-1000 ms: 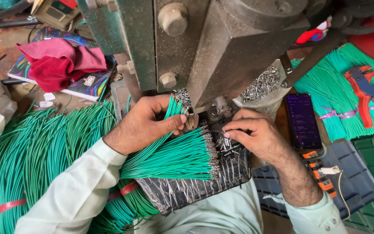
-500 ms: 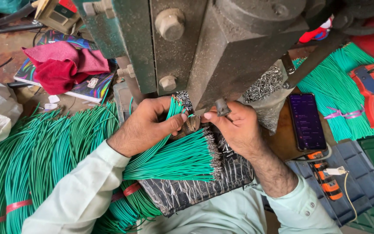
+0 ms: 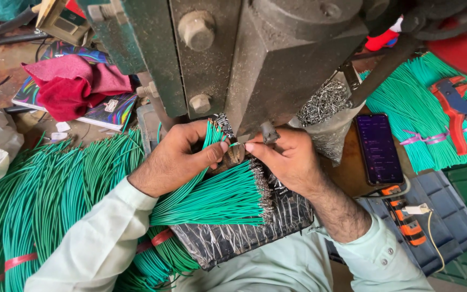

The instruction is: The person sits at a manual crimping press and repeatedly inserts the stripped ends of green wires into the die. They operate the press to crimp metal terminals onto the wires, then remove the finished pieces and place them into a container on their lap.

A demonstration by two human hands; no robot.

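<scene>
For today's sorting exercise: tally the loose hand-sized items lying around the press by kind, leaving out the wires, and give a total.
Phone: 1
Red-and-blue wire stripper: 1
Orange-and-black utility knife: 1
Red cloth: 1
Colourful book: 1
Total: 5

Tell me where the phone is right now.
In the head view the phone lies flat on the right, just beyond the right hand, beside the clear bag of metal terminals and above the orange-handled tool.
</scene>
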